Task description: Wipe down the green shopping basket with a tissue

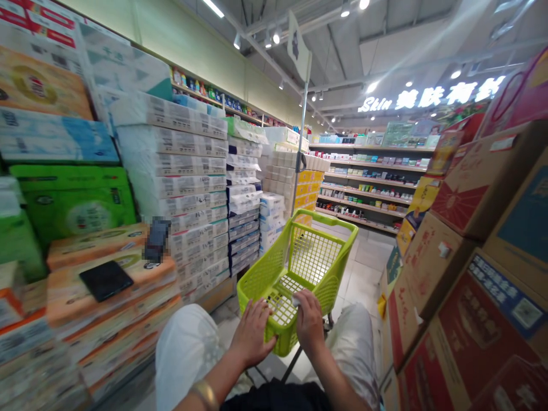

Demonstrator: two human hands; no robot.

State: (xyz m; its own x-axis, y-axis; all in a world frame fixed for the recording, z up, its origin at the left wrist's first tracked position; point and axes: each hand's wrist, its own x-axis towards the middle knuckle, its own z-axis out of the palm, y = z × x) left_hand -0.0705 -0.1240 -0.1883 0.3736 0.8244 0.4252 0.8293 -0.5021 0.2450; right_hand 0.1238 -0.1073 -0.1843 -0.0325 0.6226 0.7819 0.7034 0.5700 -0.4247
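Observation:
Between my knees stands a yellow-green plastic shopping cart [322,264] with lattice walls, its near end toward me. My left hand [252,332] is closed over the near left corner of its rim, fingers on the inner side and thumb outside. At the near right of the rim, my right hand [310,321] pinches a small white wad [296,300], which looks like tissue or cloth. Part of that wad is hidden by the fingers. A gold-coloured bracelet [205,395] circles my left wrist.
Tall stacks of packaged tissue [188,171] line the left. A black flat tablet-like object [106,280] lies on orange packs, near a blurred-out patch. Cardboard cartons [466,319] crowd the right. Behind the cart are a metal flag pole [301,137] and stocked shelves [368,180].

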